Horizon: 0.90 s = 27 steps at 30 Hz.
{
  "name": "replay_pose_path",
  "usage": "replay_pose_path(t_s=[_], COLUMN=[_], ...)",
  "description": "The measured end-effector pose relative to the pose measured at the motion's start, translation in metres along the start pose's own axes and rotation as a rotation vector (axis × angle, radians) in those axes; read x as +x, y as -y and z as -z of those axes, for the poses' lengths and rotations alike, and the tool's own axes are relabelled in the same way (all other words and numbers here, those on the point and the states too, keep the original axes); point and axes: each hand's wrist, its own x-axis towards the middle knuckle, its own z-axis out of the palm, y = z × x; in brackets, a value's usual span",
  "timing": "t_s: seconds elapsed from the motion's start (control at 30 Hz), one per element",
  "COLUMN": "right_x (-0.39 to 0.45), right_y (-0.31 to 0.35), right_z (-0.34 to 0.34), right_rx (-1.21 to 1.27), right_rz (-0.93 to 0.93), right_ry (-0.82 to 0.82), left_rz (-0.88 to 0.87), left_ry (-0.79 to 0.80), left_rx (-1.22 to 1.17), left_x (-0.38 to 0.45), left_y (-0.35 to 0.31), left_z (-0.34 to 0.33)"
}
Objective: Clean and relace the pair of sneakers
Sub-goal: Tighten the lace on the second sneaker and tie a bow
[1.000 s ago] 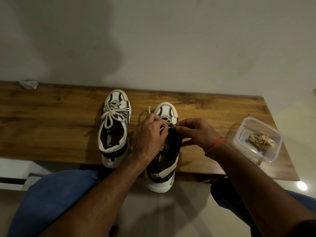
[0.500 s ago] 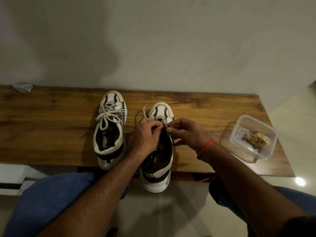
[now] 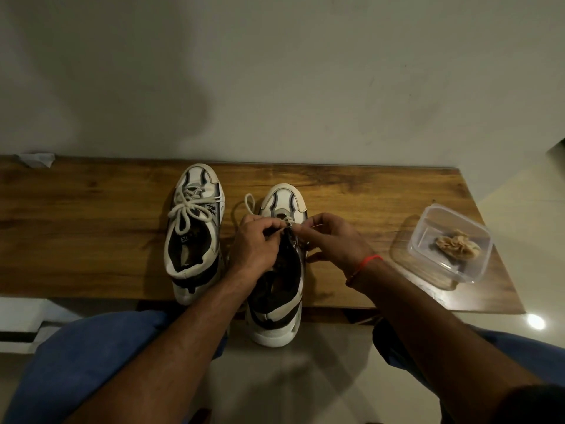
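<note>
While the laced sneaker [image 3: 195,231] waits mid-bench [image 3: 76,228], both hands, left hand [image 3: 255,244] and right hand [image 3: 333,240], pinch the lace [image 3: 249,201] at the unlaced sneaker [image 3: 282,206], whose heel overhangs the near edge for reach.

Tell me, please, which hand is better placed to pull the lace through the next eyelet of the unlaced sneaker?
Probably the right hand: its fingertips pinch the lace at the eyelets, while the left hand grips beside it.

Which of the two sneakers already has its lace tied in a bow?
The white and black sneaker on the left: its cream lace is tied in a bow. The right-hand sneaker, overhanging the wooden bench, has both hands working at its lace.
</note>
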Motion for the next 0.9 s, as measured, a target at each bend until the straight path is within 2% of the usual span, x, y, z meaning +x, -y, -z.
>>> replay_pose_path(t_s=[0.07, 0.2, 0.33, 0.57, 0.7, 0.9], right_x=[-0.002, -0.001, 0.001, 0.001, 0.003, 0.004], right_y=[0.003, -0.003, -0.003, 0.004, 0.003, 0.002], right_z=[-0.004, -0.012, -0.006, 0.004, 0.003, 0.006], right_rx=[-0.073, -0.326, -0.179, 0.076, 0.086, 0.059], right_rz=[-0.001, 0.151, 0.11, -0.008, -0.027, 0.0], right_ry=[-0.003, -0.102, -0.116, -0.062, -0.068, -0.046], left_rz=[0.004, -0.014, -0.098, -0.102, -0.102, -0.133], left_ry=[0.009, 0.005, -0.004, 0.025, 0.059, 0.013], left_rx=[0.022, 0.033, 0.132, 0.085, 0.063, 0.168], left_x=[-0.001, -0.001, -0.001, 0.002, 0.001, -0.001], left_y=[-0.001, -0.002, -0.004, -0.006, -0.008, -0.01], left_z=[0.001, 0.001, 0.002, 0.007, 0.007, 0.01])
